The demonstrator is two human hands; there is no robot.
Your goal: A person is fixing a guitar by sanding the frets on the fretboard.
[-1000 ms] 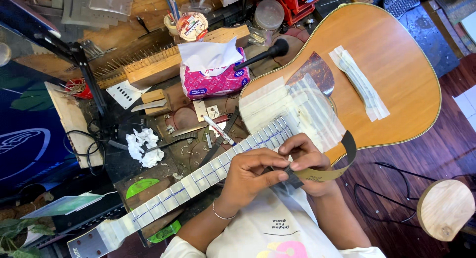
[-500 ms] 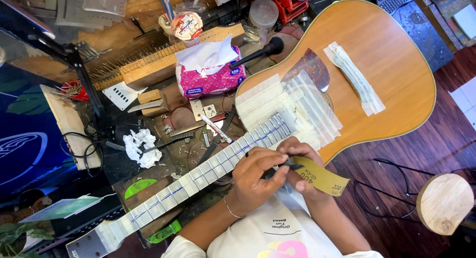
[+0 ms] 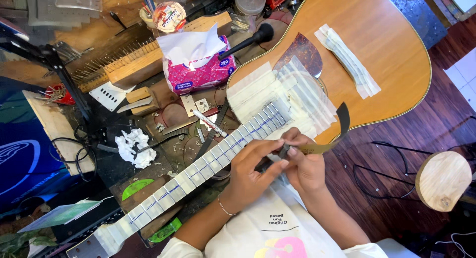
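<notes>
Fingers of both hands (image 3: 280,166) pinch sandpaper strip (image 3: 327,139) beside guitar neck (image 3: 198,171).

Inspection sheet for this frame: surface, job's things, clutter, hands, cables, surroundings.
Surface: dark workbench, crowded, partly under the guitar.
Job's things: acoustic guitar lying face up, its fretboard masked with pale tape; curled sandpaper strip over the guitar's edge.
Clutter: pink tissue pack, crumpled tissue, wooden blocks, green picks.
Hands: left hand and right hand together pinch one end of the strip; the exact grip is hidden.
Cables: black cable at the bench's left; black loops on the floor.
Surroundings: wooden floor, round wooden stool.
</notes>
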